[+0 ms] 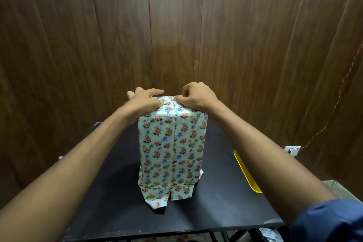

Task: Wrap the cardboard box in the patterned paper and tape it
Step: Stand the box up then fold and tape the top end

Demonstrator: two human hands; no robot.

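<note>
Your left hand (144,102) pressed with straight fingers, and your right hand (193,97) pinched the thin floral-patterned wrapping paper (170,143) on the tall box. Between both hands ran the seam; the paper looked light and easy to tear, so holding at the stiff top edges seemed best.

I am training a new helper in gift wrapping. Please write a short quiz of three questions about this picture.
1. True or false: the tall box wrapped in floral patterned paper stands upright on the black table.
2. Where on the box do the left hand and the right hand work? A top, B bottom, C back.
3. What colour is the flat object beside the right forearm?

Key: 1 true; 2 A; 3 yellow.
</note>
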